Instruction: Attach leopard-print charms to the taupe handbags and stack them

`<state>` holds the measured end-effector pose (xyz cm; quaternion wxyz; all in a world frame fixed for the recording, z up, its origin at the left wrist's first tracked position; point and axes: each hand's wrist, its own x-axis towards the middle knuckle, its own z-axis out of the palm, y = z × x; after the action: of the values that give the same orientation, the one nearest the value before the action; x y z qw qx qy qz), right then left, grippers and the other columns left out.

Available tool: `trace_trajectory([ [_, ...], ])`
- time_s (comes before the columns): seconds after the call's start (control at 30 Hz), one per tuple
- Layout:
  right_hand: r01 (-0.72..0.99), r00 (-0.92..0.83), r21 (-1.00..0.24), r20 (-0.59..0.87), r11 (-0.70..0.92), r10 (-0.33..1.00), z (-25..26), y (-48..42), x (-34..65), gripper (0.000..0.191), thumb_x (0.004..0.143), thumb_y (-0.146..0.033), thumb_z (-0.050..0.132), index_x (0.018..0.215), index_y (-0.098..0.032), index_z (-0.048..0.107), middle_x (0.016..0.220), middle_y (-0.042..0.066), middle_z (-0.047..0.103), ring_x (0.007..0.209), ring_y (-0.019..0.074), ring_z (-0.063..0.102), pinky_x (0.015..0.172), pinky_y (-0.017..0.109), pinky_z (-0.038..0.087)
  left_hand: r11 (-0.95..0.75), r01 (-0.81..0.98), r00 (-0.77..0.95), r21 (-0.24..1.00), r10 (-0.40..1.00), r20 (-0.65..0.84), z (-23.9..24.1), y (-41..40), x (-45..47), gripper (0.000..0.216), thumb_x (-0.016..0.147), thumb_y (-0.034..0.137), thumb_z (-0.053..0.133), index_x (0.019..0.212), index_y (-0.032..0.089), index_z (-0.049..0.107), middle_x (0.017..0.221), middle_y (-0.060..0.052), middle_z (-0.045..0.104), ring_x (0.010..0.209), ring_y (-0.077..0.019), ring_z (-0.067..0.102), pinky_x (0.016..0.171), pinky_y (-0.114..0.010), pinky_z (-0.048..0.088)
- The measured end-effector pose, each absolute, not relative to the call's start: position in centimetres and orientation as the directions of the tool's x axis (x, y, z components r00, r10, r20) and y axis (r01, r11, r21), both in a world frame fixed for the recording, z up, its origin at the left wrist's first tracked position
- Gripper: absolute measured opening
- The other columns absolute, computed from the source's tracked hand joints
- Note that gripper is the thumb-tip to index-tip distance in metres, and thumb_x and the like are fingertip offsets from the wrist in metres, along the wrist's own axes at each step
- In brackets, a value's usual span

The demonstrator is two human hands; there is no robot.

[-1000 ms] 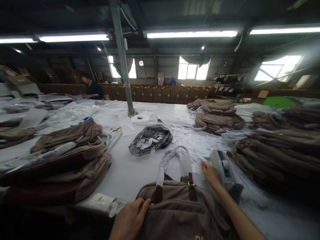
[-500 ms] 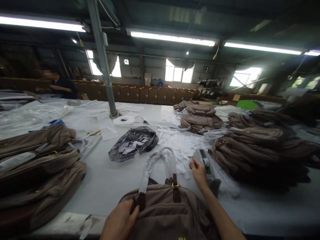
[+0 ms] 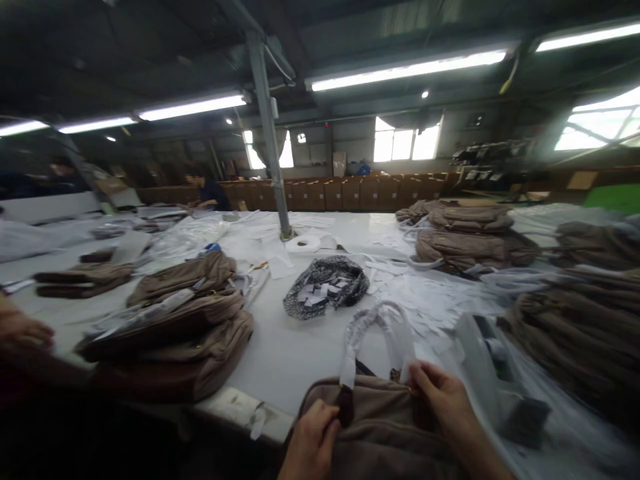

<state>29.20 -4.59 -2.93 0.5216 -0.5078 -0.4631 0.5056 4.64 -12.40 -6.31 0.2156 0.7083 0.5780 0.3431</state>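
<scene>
A brown fabric bag (image 3: 380,433) lies at the near edge of the white table (image 3: 300,353), its two handles (image 3: 380,333) wrapped in white paper and standing up. My left hand (image 3: 311,441) grips the bag's top edge by the left handle's base, fingers closed on the fabric. My right hand (image 3: 445,399) pinches the bag at the right handle's base, near a small gold ring. A tape dispenser (image 3: 493,370) stands just right of my right hand.
Stacks of similar brown bags lie at the left (image 3: 175,327) and right (image 3: 575,320). A patterned fabric bowl of paper slips (image 3: 326,288) sits mid-table among scattered white paper. A steel post (image 3: 270,140) rises from the table. Another person's hand (image 3: 23,330) shows at the far left; a person (image 3: 203,190) works beyond.
My right hand has come back from the tape dispenser to the bag's right handle base. The view has swung left, and my left hand has shifted along the bag's top edge.
</scene>
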Motion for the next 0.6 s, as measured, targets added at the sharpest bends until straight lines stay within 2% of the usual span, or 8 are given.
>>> trace_trajectory([
  [0.1, -0.019, -0.110, -0.999, -0.035, -0.037, 0.993, -2.9, -5.5, 27.6, 0.038, 0.063, -0.053, 0.071, 0.074, -0.017, 0.072, 0.063, 0.003, 0.067, 0.060, 0.0179, 0.058, 0.057, 0.025, 0.046, -0.247, 0.706, 0.090, 0.664, 0.961, 0.262, -6.1, -12.6, 4.7, 0.021, 0.087, 0.016, 0.043, 0.078, 0.019, 0.062, 0.078, -0.006, 0.062, 0.073, -0.0164, 0.062, 0.065, -0.023, 0.048],
  [0.17, 0.010, -0.189, -1.000, -0.030, -0.028, 0.982, -2.5, -6.3, 26.5, 0.035, 0.065, -0.052, 0.069, 0.068, -0.017, 0.071, 0.063, 0.003, 0.067, 0.061, 0.0182, 0.058, 0.059, 0.025, 0.045, -0.250, 0.725, 0.059, 0.642, 0.951, 0.304, -6.4, -12.9, 5.0, 0.022, 0.089, 0.016, 0.041, 0.081, 0.019, 0.062, 0.082, -0.006, 0.063, 0.076, -0.0170, 0.061, 0.068, -0.025, 0.048],
  [0.23, 0.015, -0.165, -0.998, -0.063, -0.061, 0.984, -2.3, -7.0, 25.2, 0.032, 0.065, -0.048, 0.070, 0.064, -0.016, 0.069, 0.061, 0.002, 0.066, 0.061, 0.0172, 0.057, 0.059, 0.025, 0.044, -0.254, 0.745, 0.024, 0.617, 0.934, 0.356, -6.9, -13.2, 5.4, 0.022, 0.091, 0.018, 0.039, 0.087, 0.020, 0.061, 0.087, -0.006, 0.064, 0.081, -0.0188, 0.060, 0.074, -0.029, 0.048],
  [0.3, -0.007, -0.068, -0.993, -0.114, -0.115, 0.991, -2.3, -7.3, 23.9, 0.030, 0.061, -0.044, 0.074, 0.058, -0.015, 0.065, 0.054, 0.000, 0.061, 0.054, 0.0141, 0.052, 0.055, 0.023, 0.041, -0.251, 0.757, -0.009, 0.603, 0.919, 0.394, -7.4, -13.3, 5.8, 0.020, 0.091, 0.021, 0.041, 0.090, 0.021, 0.061, 0.088, -0.005, 0.065, 0.083, -0.0200, 0.059, 0.076, -0.032, 0.048],
  [0.43, -0.074, 0.028, -0.987, -0.147, -0.145, 0.989, -3.3, -6.8, 21.6, 0.031, 0.057, -0.039, 0.076, 0.051, -0.015, 0.058, 0.045, -0.005, 0.051, 0.045, 0.0084, 0.041, 0.045, 0.021, 0.031, -0.277, 0.746, -0.026, 0.606, 0.896, 0.443, -8.1, -13.2, 5.8, 0.016, 0.090, 0.025, 0.046, 0.089, 0.023, 0.062, 0.082, -0.003, 0.066, 0.078, -0.0193, 0.059, 0.071, -0.031, 0.049],
  [0.6, -0.129, -0.004, -0.983, -0.130, -0.130, 0.991, -3.7, -6.6, 19.8, 0.031, 0.060, -0.042, 0.076, 0.057, -0.014, 0.063, 0.050, -0.002, 0.058, 0.046, 0.0090, 0.045, 0.047, 0.020, 0.034, -0.287, 0.744, -0.029, 0.604, 0.889, 0.458, -8.5, -13.3, 5.5, 0.016, 0.090, 0.026, 0.046, 0.087, 0.023, 0.062, 0.080, -0.002, 0.065, 0.077, -0.0187, 0.059, 0.069, -0.029, 0.049],
])
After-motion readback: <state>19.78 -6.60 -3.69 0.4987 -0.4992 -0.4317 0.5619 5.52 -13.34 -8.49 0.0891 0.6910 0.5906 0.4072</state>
